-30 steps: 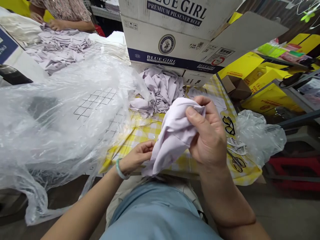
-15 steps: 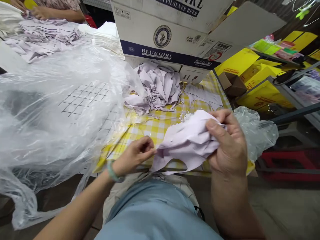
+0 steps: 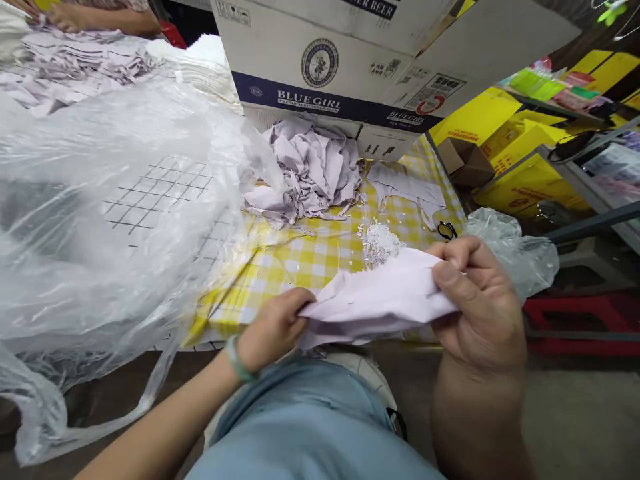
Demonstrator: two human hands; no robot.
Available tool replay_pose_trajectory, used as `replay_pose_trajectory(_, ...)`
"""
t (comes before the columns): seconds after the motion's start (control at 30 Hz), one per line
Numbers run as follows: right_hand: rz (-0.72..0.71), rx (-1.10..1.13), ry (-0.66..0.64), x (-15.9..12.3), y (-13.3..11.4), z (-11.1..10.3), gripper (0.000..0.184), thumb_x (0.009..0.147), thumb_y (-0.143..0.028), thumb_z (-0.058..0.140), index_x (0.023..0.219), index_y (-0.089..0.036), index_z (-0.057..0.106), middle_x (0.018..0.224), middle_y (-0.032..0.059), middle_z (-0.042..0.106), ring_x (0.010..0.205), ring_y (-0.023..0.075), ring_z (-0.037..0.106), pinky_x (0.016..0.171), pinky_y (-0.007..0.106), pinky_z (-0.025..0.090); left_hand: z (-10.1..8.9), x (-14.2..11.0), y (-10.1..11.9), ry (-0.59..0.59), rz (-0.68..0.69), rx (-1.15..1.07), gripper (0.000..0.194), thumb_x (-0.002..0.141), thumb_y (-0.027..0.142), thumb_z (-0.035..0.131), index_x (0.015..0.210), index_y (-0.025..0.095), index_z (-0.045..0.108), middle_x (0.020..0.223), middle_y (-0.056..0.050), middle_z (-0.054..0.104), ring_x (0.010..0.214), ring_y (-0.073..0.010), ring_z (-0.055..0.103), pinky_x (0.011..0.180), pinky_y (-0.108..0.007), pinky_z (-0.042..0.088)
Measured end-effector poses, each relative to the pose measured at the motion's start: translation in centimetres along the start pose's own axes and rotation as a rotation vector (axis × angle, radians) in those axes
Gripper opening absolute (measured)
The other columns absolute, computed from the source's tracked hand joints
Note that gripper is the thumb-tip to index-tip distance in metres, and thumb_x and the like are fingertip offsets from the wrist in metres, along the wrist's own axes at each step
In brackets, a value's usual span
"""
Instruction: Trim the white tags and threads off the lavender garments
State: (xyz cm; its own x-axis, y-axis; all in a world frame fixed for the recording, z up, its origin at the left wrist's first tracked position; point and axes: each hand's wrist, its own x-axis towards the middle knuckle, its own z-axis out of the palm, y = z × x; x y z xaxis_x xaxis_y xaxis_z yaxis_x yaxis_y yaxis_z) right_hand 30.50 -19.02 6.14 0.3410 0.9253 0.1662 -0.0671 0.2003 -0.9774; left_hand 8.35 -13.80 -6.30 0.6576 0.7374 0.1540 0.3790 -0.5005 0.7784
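A pale lilac fabric piece (image 3: 375, 293) is stretched between my two hands above the near edge of the table. My left hand (image 3: 280, 327), with a green bangle at the wrist, is closed on its left end. My right hand (image 3: 480, 300) pinches the other end between thumb and fingers. Just beyond the fabric lies a small heap of white scraps (image 3: 380, 241). Farther back sits a crumpled pile of lilac fabric pieces (image 3: 317, 167). One more lilac piece (image 3: 407, 190) lies flat to the right of that pile.
A yellow checked cloth (image 3: 260, 280) covers the table. Clear plastic sheeting (image 3: 100, 267) spreads over the left side. A large beer carton (image 3: 320, 63) stands at the back. A clear plastic bag (image 3: 515, 250) hangs at the right edge. Another person's hand (image 3: 67, 17) is at far left.
My left hand has closed on the fabric's left end. My right hand has moved right, and the fabric is now pulled straighter, uncovering more of the white scraps.
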Motion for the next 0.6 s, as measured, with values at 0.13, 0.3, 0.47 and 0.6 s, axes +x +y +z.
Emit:
replay_pose_trajectory(0.13,0.021,-0.012,0.05,1.3,3.2,-1.5,0.027,0.074,-0.026,0.073,0.074,-0.023,0.046,0.072,-0.003,0.051,0.059,0.0111,0.046,0.049,0.022,0.038,-7.7,-1.7,-0.2,0.334,-0.111,0.206,0.023,0.078,0.018,0.052,0.098,0.023,0.06,0.079,0.001,0.065,0.067,-0.0152,0.06,0.057,-0.025,0.046)
replay_pose_trajectory(0.3,0.075,-0.325,0.016,2.8,13.5,-0.8,0.026,0.076,-0.036,0.067,0.076,-0.023,0.044,0.071,-0.004,0.049,0.064,0.0127,0.049,0.061,0.027,0.045,-7.2,-0.9,-4.5,0.446,-0.26,0.502,0.02,0.076,0.019,0.051,0.095,0.02,0.058,0.076,-0.002,0.06,0.066,-0.0172,0.057,0.062,-0.028,0.045)
replay_pose_trajectory(0.47,0.012,-0.845,-0.327,1.5,16.8,-1.2,0.045,0.076,-0.038,0.07,0.115,-0.023,0.054,0.108,0.006,0.06,0.095,0.022,0.058,0.086,0.04,0.048,-4.0,-0.7,-7.2,0.37,-0.264,0.577,0.011,0.08,0.017,0.048,0.088,0.019,0.055,0.085,-0.006,0.059,0.074,-0.0199,0.057,0.065,-0.03,0.045)
replay_pose_trajectory(0.6,-0.092,-1.144,-0.467,1.8,15.3,-1.2,0.02,0.077,-0.027,0.067,0.096,-0.022,0.063,0.1,0.007,0.058,0.097,0.026,0.055,0.085,0.041,0.047,-5.5,-0.5,-6.2,0.317,-0.206,0.513,0.007,0.079,0.016,0.049,0.075,0.021,0.047,0.082,-0.004,0.052,0.067,-0.0169,0.051,0.062,-0.029,0.043)
